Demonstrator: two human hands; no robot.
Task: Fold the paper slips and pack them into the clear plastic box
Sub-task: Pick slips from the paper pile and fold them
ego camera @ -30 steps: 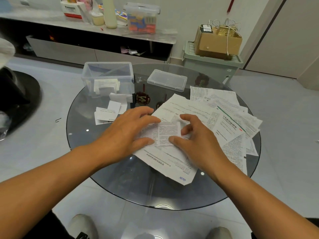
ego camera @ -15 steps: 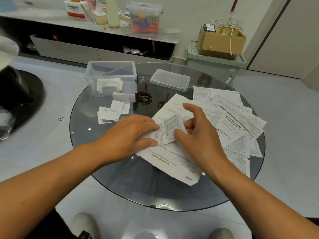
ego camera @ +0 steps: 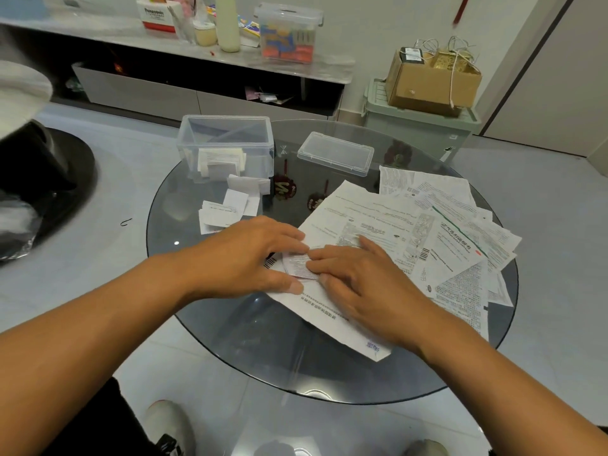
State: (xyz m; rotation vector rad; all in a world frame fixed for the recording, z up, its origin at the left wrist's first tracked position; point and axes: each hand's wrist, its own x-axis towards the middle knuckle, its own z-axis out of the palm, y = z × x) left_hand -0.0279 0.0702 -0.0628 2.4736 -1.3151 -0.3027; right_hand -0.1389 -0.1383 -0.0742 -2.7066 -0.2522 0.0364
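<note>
Both hands lie flat on a small folded slip [ego camera: 300,265] at the near middle of the round glass table [ego camera: 230,340]. Left hand [ego camera: 250,255] covers the slip's left edge, fingers straight and pressing down, thumb stretched along the near side. Right hand [ego camera: 365,284] comes from the other side, its straight fingers pressing the slip's right part, so the fingertips of the two hands almost meet over the paper. Neither hand is curled round anything; both are released and press with flat fingers.

The slip rests on a long white sheet [ego camera: 329,319] that runs toward the near edge of the table under the right hand. Beyond and to the right of the hands, a loose spread of printed leaflets [ego camera: 454,235] covers the right half of the table, the sheets overlapping one another.

At the far left of the table stands the clear plastic box [ego camera: 227,146], open, with several folded slips [ego camera: 221,162] standing inside against its near wall. Just in front of the box, between it and the left hand, lies a small heap of folded white slips [ego camera: 230,205] on the glass. The box's clear lid [ego camera: 335,153] lies flat on the table to the right of the box, apart from it.

Behind the table, a cardboard carton [ego camera: 431,80] sits on a pale green bin [ego camera: 424,130], and a low shelf [ego camera: 184,51] along the wall carries another lidded container [ego camera: 288,32] and a bottle [ego camera: 227,23].
</note>
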